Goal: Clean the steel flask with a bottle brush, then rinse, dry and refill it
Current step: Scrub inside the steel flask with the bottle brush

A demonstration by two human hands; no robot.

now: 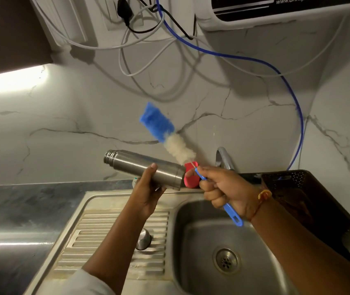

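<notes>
Wall (63, 116) ahead of me: white marble-look panels, grey veining. Upper left: dark cabinet (5, 28), lit strip (10, 81) beneath. Socket (125, 9) with black plug; looped white cables (140, 73); one blue hose (302, 120). White appliance (255, 20), upper right. Below: dark countertop (20, 205), steel draining board (97, 228), basin (191, 241), tap (223, 156), perforated basket (297, 184) at right edge.

A pale sleeve (94, 284) covers the left forearm — the right wrist wears an orange thread band (264, 196).
</notes>
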